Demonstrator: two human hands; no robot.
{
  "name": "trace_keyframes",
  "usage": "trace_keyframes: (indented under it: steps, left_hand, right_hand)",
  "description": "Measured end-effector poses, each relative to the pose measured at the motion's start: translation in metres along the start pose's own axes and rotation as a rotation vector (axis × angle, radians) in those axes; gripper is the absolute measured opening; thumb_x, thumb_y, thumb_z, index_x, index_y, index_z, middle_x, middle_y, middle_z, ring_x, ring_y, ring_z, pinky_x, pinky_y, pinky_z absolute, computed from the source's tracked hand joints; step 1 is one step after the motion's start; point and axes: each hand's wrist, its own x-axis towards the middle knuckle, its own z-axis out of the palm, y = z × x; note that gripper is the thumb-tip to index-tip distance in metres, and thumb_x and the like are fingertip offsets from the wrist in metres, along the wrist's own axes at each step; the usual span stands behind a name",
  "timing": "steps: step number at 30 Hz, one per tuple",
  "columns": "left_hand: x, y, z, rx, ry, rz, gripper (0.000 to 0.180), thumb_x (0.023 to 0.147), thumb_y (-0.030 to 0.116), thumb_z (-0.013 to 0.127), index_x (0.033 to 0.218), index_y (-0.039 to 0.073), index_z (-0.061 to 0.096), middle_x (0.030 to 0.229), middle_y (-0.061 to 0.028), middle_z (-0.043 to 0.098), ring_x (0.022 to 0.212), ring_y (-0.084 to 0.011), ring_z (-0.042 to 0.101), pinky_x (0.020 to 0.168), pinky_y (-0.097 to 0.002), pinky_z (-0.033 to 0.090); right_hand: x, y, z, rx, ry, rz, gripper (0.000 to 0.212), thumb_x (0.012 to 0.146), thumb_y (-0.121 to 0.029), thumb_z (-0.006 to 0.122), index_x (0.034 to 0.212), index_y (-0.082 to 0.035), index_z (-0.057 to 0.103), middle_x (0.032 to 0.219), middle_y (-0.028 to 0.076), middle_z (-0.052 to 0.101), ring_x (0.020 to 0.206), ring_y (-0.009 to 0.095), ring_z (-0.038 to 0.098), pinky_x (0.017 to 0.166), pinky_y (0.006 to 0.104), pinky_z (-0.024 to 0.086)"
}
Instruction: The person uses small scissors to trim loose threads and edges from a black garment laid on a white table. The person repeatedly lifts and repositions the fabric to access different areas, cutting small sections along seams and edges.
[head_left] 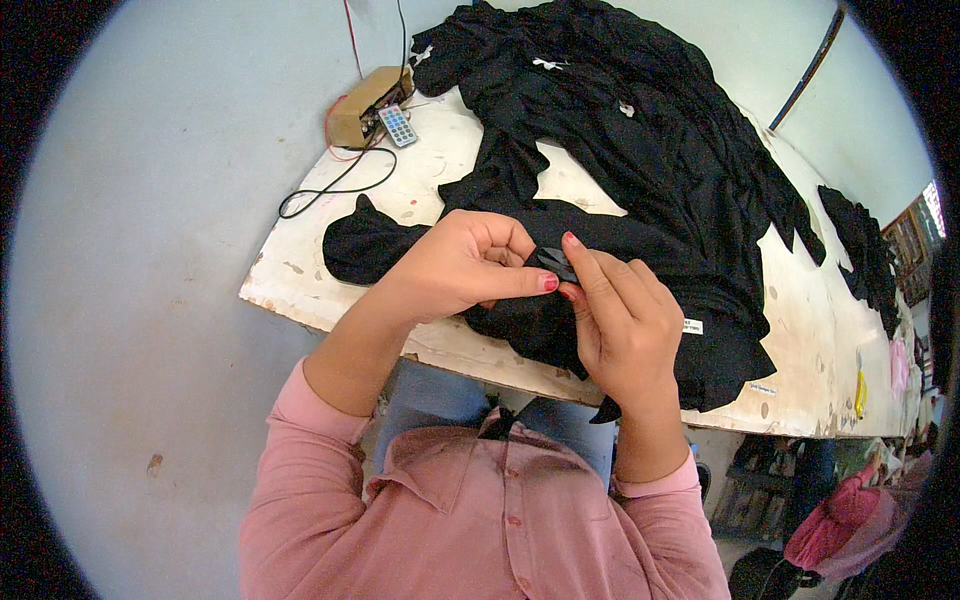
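Note:
Over the front edge of the table, my left hand and my right hand meet at the fingertips. Between their thumbs and fingers is a small folded bit of black cloth, with a greyish sheen on its upper face. Both hands are closed in a pinch on it. Whether this bit joins the larger cloth below is hard to make out. Under and beyond the hands spreads a large heap of black cloth, its near end reaching the table edge. A small white label lies on it beside my right wrist.
The pale, worn table runs off to the right. At its far left stand a brown box with wires and a grey remote control. More black cloth lies at the right. Another person in a pink top is at lower right.

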Motion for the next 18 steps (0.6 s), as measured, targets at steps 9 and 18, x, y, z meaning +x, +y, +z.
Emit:
trace_keyframes:
  steps: [9, 18]
  left_hand:
    - [-0.005, 0.001, 0.001, 0.029, 0.037, 0.107, 0.019, 0.081, 0.012, 0.076, 0.079, 0.003, 0.059, 0.075, 0.0038, 0.059, 0.066, -0.0022, 0.050, 0.053, -0.0193, 0.040]
    - [-0.014, -0.015, 0.014, 0.899, 0.569, 0.959, 0.021, 0.066, -0.003, 0.075, 0.081, 0.006, 0.064, 0.081, -0.0086, 0.066, 0.068, -0.0200, 0.063, 0.061, -0.0281, 0.050]
  right_hand:
    - [-0.002, 0.006, -0.001, 0.186, -0.025, 0.154, 0.036, 0.080, -0.009, 0.067, 0.116, -0.004, 0.063, 0.092, 0.009, 0.065, 0.068, 0.024, 0.060, 0.058, 0.0314, 0.048]
    - [-0.014, -0.021, -0.025, 0.448, -0.106, 0.499, 0.030, 0.086, -0.008, 0.063, 0.115, 0.002, 0.062, 0.086, 0.016, 0.065, 0.073, 0.026, 0.063, 0.066, 0.0310, 0.049]
